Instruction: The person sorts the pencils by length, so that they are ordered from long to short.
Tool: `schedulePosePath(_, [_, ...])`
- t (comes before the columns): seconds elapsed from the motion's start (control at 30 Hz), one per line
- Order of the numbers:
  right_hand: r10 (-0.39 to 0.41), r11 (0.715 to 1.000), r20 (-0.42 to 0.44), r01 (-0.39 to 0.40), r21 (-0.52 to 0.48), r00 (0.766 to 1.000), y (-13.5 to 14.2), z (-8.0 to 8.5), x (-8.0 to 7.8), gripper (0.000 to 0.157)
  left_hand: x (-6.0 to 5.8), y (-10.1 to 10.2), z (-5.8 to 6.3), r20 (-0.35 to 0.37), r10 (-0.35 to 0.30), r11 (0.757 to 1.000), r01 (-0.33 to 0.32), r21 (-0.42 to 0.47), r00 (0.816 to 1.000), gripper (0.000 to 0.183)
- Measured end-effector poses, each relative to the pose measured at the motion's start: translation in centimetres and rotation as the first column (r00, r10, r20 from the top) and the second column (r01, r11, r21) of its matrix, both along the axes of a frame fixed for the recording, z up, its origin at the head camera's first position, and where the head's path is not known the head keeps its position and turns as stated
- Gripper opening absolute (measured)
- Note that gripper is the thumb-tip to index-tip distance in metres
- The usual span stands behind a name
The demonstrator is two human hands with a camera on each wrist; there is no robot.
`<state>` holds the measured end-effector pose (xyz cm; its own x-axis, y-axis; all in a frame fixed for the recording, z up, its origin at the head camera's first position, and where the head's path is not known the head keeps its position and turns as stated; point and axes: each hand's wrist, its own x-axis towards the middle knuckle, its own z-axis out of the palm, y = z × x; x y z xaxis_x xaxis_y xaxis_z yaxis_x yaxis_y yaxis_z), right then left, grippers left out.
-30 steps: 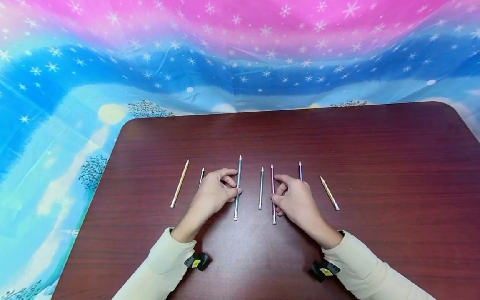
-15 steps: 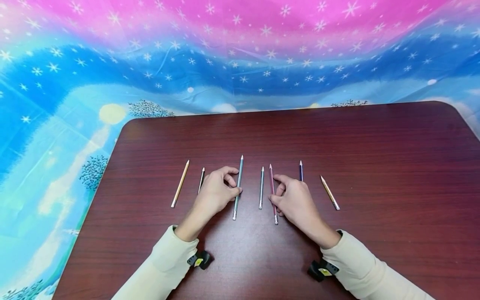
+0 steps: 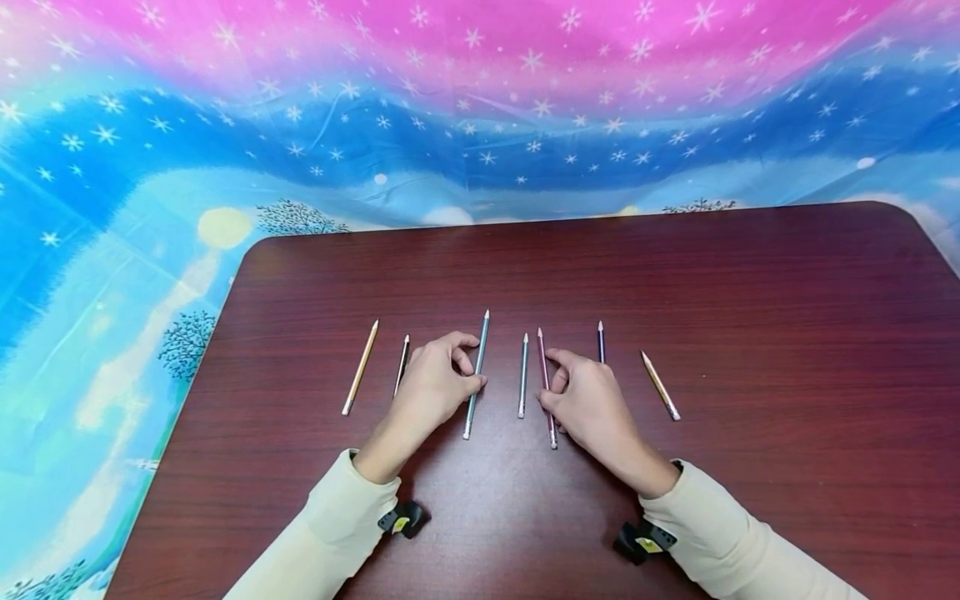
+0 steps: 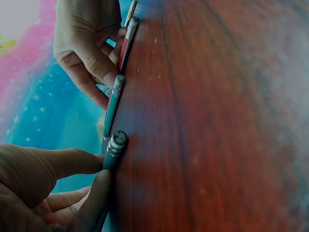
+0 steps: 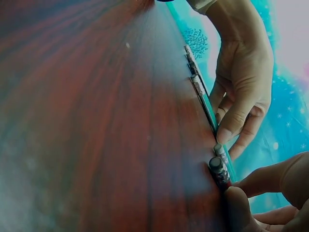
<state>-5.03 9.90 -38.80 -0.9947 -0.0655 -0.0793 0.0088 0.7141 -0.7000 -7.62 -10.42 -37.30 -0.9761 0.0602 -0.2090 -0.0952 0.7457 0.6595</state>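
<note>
My left hand (image 3: 435, 377) pinches a long teal pencil (image 3: 479, 358) between thumb and index finger, and the pencil lies on the table with its tip pointing away and leaning slightly right. In the left wrist view its eraser end (image 4: 118, 138) stands out beyond the fingertips. A pink-red pencil (image 3: 543, 362) is held by my right hand (image 3: 588, 395) the same way, its tip leaning slightly left. Between the two hands lies a shorter blue-grey pencil (image 3: 522, 375), untouched, close to the red one.
Left of my hands lie a yellow pencil (image 3: 361, 367) and a black pencil (image 3: 402, 362), partly hidden by the left hand. To the right are a dark blue pencil (image 3: 601, 340), partly covered, and another yellow pencil (image 3: 660, 386). The brown table (image 3: 675, 275) meets a printed cloth (image 3: 465, 108).
The teal pencil has turned slightly, tip to the right and eraser end to the left. The red pencil's tip has swung left. My left hand has shifted a little right.
</note>
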Motion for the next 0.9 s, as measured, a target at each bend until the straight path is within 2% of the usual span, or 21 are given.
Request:
schedulePosePath(0.43, [0.016, 1.000, -0.041, -0.016, 0.013, 0.999, -0.01, -0.17, 0.00, 0.055, 0.21, 0.38, 0.20, -0.057, -0.022, 0.995, 0.017, -0.095, 0.998, 0.046])
schedulePosePath(0.9, [0.019, 0.999, -0.049, -0.017, 0.032, 0.999, -0.25, -0.17, 0.02, 0.057, 0.32, 0.41, 0.31, -0.060, -0.039, 0.993, 0.032, -0.114, 0.997, 0.047])
